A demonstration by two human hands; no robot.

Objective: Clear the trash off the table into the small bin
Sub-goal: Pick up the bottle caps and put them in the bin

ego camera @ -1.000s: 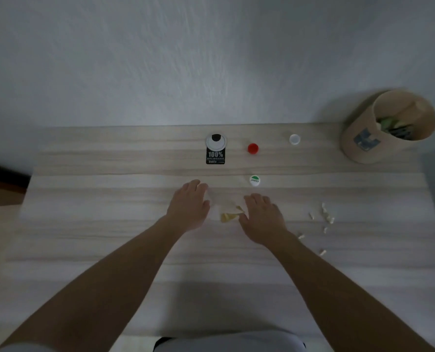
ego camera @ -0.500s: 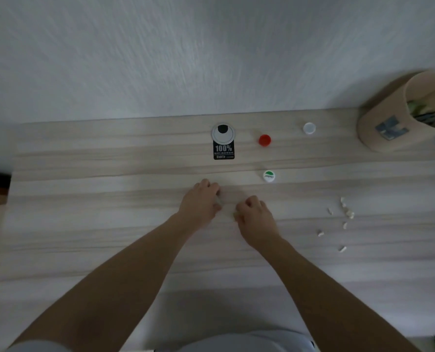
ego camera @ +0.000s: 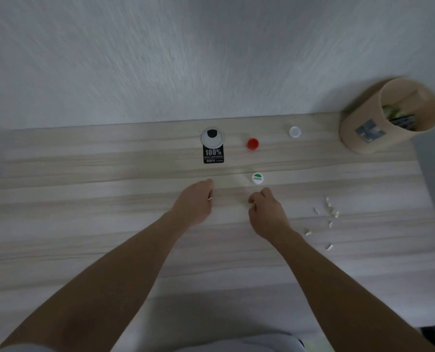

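Your left hand (ego camera: pixel 193 204) rests on the table (ego camera: pixel 84 199) at mid-depth, its fingers curled round a pale scrap (ego camera: pixel 210 198) of which only a thin tip shows. Your right hand (ego camera: pixel 267 214) lies just right of it and apart from it, fingers also curled. A pale fleck sits at its fingertips, but you cannot tell from this view whether it grips anything.

The small bin (ego camera: pixel 363 133) stands at the far right corner. It is a smooth tan cylinder with a grey-blue label on its wall. Inside it lie green and dark items, too blurred to identify.

Loose trash on the pale, streaked wood-grain top:
- a red cap (ego camera: pixel 252 143), round, far of the hands
- a white cap (ego camera: pixel 294 132), right of the red one, near the bin
- a white-and-green cap (ego camera: pixel 257 178), just far of your right hand
- small pale crumbs (ego camera: pixel 328 212), irregular, scattered right of your right hand

A round grey grommet (ego camera: pixel 212 138) and a black sticker (ego camera: pixel 213 156) marked "100%" sit far centre.
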